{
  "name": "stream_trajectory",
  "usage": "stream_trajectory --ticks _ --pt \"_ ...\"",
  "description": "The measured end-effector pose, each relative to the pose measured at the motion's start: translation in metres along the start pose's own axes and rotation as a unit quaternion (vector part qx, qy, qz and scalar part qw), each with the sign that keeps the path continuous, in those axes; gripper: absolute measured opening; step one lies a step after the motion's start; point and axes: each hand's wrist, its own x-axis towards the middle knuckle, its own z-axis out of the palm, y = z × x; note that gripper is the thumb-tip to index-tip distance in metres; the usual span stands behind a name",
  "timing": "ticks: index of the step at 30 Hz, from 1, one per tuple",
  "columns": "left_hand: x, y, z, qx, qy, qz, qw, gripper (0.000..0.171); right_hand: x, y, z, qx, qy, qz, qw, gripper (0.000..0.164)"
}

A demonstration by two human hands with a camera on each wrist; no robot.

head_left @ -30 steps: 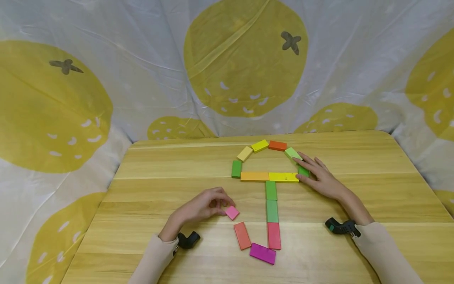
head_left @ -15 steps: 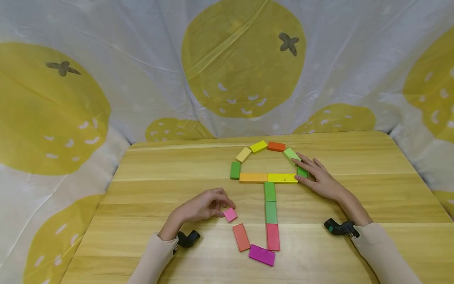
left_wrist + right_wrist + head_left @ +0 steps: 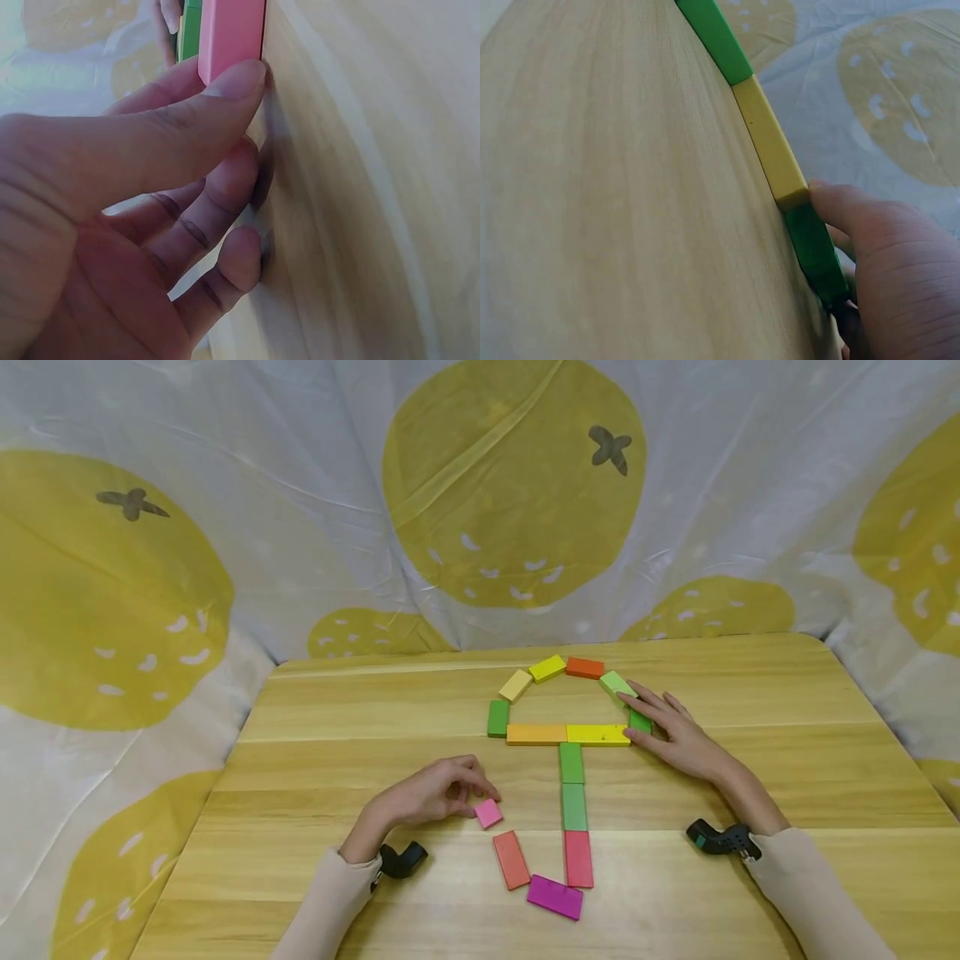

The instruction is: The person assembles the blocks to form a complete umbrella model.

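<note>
My left hand (image 3: 442, 793) pinches a small pink block (image 3: 488, 814) between thumb and index finger, low at the tabletop. In the left wrist view the thumb tip presses the near end of that pink block (image 3: 234, 37), and the other fingers curl loosely beneath. My right hand (image 3: 678, 739) rests with fingers extended over the arch's right side. Its thumb tip touches the end of the long yellow block (image 3: 597, 735). Its fingers partly cover a dark green block (image 3: 640, 720) and reach the light green block (image 3: 617, 684). The right wrist view shows the thumb beside the yellow block (image 3: 772, 142).
An orange block (image 3: 536, 734) continues the yellow one below an arch of coloured blocks. A column of green blocks (image 3: 572, 763) ends in a red block (image 3: 578, 858). A purple block (image 3: 555, 897) and a coral block (image 3: 511, 860) curve leftward on the wooden table (image 3: 337, 710).
</note>
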Motion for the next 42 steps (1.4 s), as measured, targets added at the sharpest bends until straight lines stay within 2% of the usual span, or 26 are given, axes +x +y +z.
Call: stream_trajectory --ticks 22,35,42 --pt "0.0019 0.0003 0.0047 -0.007 -0.004 0.001 1.0 0.032 -0.0011 0.0002 0.0006 -0.003 -0.002 0.006 1.0 0.06" --pt "0.0027 0.0039 0.0052 0.008 -0.004 0.016 0.9998 0.031 0.0004 -0.0013 -0.0004 0.001 -0.005 0.012 1.0 0.06" --pt "0.0031 0.0052 0.0064 0.007 -0.003 0.014 0.9999 0.031 -0.0001 -0.0011 -0.0002 -0.003 -0.007 0.014 1.0 0.06"
